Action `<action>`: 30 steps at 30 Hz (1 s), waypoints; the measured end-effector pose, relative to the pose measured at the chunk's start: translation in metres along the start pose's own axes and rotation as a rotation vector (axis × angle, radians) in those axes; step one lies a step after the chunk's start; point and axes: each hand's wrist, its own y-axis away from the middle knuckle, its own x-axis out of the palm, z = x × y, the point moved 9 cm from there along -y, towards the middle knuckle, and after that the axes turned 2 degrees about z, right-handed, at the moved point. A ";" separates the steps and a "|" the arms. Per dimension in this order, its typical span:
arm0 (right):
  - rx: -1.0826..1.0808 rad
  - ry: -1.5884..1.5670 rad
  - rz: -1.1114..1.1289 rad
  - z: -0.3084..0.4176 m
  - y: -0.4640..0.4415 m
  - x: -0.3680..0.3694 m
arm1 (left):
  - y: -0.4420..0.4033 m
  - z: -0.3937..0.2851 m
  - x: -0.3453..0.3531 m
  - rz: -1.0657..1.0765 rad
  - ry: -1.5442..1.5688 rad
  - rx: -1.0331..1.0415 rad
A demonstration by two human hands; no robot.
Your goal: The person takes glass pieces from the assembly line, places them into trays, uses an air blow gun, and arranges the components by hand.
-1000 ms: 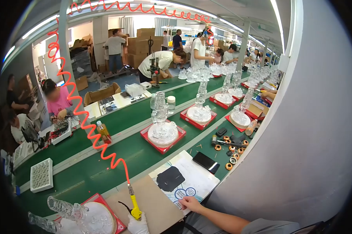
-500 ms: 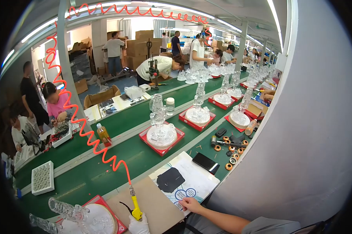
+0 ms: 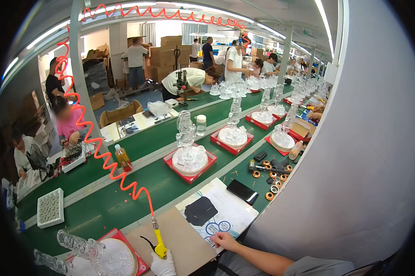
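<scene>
Green, the long worktable (image 3: 97,209) runs from near left to far right, with a coiled orange hose (image 3: 150,202) above it. On the near side lies a brown cardboard sheet (image 3: 184,239), right of clear, tubular pieces (image 3: 76,244) in a red tray (image 3: 142,264). The white gloved left hand (image 3: 163,266) closes around a yellow air gun (image 3: 160,250) over the cardboard; whether its trigger is pressed cannot be told. Moving it calls for enough hose slack. The bare right hand (image 3: 224,240), fingers curled, is at the near edge of a white printed sheet (image 3: 235,209); whether it grips anything cannot be told.
</scene>
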 end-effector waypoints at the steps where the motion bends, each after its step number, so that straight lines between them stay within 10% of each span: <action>1: 0.004 0.004 0.008 0.000 0.000 0.000 | 0.000 0.000 0.000 -0.010 0.009 0.007; 30: 0.040 -0.026 0.044 0.000 0.004 0.001 | 0.000 0.001 0.001 -0.040 -0.001 0.016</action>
